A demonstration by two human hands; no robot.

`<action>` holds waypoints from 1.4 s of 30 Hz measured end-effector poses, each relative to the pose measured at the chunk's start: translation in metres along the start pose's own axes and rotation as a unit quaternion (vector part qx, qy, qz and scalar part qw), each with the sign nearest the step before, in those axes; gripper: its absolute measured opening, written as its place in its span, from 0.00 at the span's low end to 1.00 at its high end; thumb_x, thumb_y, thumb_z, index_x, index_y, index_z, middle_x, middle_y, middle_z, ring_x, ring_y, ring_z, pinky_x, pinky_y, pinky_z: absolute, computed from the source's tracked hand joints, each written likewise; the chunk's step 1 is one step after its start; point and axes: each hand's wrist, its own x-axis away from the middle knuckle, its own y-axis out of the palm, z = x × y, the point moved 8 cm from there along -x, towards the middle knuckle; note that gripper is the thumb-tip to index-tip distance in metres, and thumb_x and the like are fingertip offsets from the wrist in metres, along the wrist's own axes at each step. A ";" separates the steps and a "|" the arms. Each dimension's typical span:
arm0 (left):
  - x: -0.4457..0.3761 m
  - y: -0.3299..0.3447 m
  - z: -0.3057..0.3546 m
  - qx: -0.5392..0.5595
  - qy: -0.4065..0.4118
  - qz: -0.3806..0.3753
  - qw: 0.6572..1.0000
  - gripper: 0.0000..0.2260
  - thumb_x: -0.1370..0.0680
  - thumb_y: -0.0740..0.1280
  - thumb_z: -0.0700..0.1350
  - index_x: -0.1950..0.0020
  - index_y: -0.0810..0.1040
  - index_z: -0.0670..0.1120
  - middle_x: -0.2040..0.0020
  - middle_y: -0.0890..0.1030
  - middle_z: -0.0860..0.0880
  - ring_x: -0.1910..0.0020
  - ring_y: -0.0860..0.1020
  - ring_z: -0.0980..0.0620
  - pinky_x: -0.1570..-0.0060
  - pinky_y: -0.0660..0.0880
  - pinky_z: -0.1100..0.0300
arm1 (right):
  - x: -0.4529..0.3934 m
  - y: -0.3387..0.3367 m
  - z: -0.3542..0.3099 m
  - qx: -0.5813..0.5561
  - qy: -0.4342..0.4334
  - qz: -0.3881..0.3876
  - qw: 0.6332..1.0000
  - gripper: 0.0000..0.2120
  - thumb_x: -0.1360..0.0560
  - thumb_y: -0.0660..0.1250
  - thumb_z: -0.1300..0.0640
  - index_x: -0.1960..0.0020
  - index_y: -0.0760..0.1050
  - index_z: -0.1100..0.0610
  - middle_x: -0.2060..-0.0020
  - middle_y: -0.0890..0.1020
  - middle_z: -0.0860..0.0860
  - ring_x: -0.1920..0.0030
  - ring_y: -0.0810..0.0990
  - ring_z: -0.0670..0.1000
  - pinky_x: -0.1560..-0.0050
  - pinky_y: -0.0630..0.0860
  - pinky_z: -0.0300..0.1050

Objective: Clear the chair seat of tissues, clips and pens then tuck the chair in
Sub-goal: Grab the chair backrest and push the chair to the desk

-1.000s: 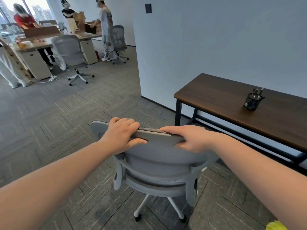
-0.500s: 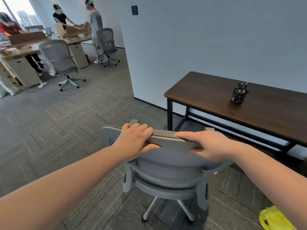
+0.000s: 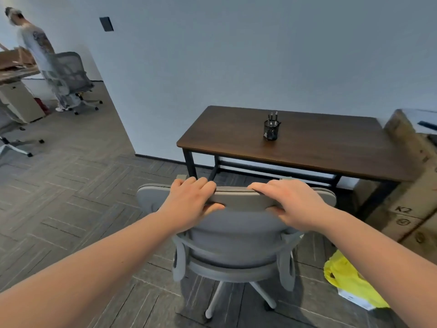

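Note:
A grey office chair (image 3: 236, 235) on castors stands with its back toward me, facing a dark wooden desk (image 3: 319, 147) a short way beyond it. My left hand (image 3: 189, 204) grips the top edge of the chair back on the left, and my right hand (image 3: 290, 204) grips it on the right. The seat is hidden behind the chair back. On the desk stands a black mesh pen holder (image 3: 270, 130) with pens sticking out.
A large cardboard box (image 3: 411, 185) stands at the desk's right end. A yellow plastic bag (image 3: 350, 280) lies on the floor at right. At far left a person (image 3: 40, 58) stands by another grey chair (image 3: 73, 76) and desks. A white wall runs behind the desk.
The chair has turned and rolled to face the desk squarely, nearer to it. My view swung right, bringing the cardboard box and more of the yellow bag into sight.

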 end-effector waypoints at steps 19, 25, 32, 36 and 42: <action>-0.104 0.042 0.025 0.036 0.060 -0.083 0.994 0.21 0.24 0.56 0.65 0.47 0.69 0.48 0.50 0.74 0.50 0.52 0.72 0.48 0.56 0.64 0.55 | 0.009 -0.004 0.092 0.032 0.111 0.048 0.992 0.29 0.27 0.67 0.47 0.29 0.61 0.41 0.43 0.79 0.44 0.41 0.77 0.51 0.44 0.71 0.48; -0.136 0.058 0.031 0.053 0.068 -0.091 0.992 0.25 0.26 0.54 0.67 0.43 0.71 0.48 0.47 0.75 0.49 0.49 0.75 0.46 0.50 0.70 0.52 | 0.007 -0.007 0.121 0.042 0.141 0.046 0.988 0.28 0.26 0.66 0.47 0.28 0.60 0.41 0.42 0.79 0.44 0.41 0.76 0.50 0.42 0.70 0.48; -0.170 0.066 0.052 0.071 0.075 -0.088 0.991 0.21 0.24 0.60 0.62 0.40 0.70 0.49 0.44 0.75 0.49 0.46 0.75 0.46 0.50 0.70 0.51 | 0.008 -0.013 0.165 0.060 0.174 0.034 0.982 0.27 0.27 0.67 0.46 0.30 0.62 0.41 0.44 0.79 0.44 0.41 0.76 0.51 0.42 0.67 0.48; -0.178 0.067 0.056 0.076 0.071 -0.083 0.991 0.22 0.24 0.60 0.62 0.37 0.69 0.49 0.42 0.74 0.50 0.44 0.74 0.47 0.47 0.68 0.52 | 0.010 -0.011 0.176 0.054 0.172 0.035 0.983 0.27 0.27 0.68 0.45 0.30 0.63 0.42 0.42 0.78 0.45 0.40 0.76 0.51 0.41 0.67 0.49; -0.174 0.063 0.056 0.092 0.075 -0.055 0.991 0.22 0.25 0.63 0.61 0.38 0.71 0.50 0.39 0.75 0.50 0.41 0.74 0.47 0.44 0.69 0.50 | 0.010 -0.010 0.171 0.052 0.164 0.042 0.984 0.28 0.27 0.68 0.46 0.30 0.62 0.40 0.37 0.76 0.43 0.37 0.74 0.50 0.37 0.66 0.50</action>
